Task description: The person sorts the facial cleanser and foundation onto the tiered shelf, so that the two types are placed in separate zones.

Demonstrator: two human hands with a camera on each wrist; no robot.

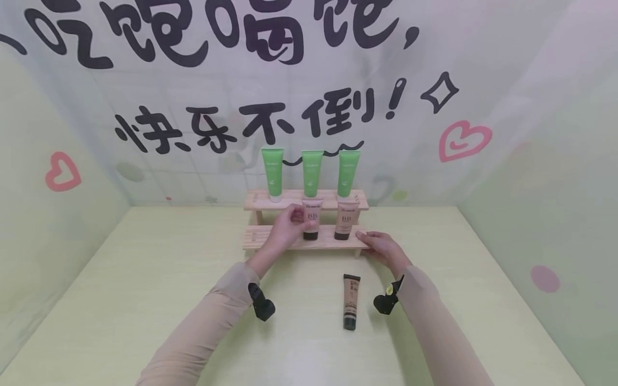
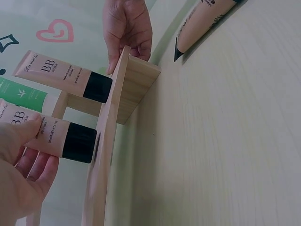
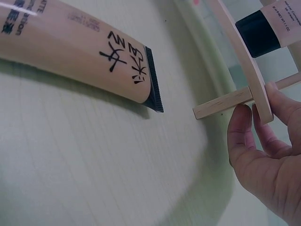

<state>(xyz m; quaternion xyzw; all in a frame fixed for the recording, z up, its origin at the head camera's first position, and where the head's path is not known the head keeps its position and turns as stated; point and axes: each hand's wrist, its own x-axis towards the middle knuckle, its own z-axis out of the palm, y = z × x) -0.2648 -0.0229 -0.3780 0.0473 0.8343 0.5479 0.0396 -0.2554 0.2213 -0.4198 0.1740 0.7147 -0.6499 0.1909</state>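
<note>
My left hand (image 1: 288, 228) holds a pink BB cream tube (image 1: 311, 217) between thumb and fingers, its black cap right at the lower shelf (image 1: 256, 238) of a small wooden rack. In the left wrist view the thumb lies across the front of that tube (image 2: 51, 140). A second BB cream tube (image 1: 345, 222) stands upright on its cap to the right on the same shelf. With thumb above and fingers below, my right hand (image 1: 383, 249) grips the shelf's right end (image 3: 263, 110). A tan foundation tube (image 1: 351, 300) lies on the table before the rack.
Three green tubes (image 1: 311, 174) stand in a row on the rack's upper shelf (image 1: 289, 199). Behind the rack rises a wall (image 1: 207, 177) with black writing, and side walls flank the pale table (image 1: 169, 300).
</note>
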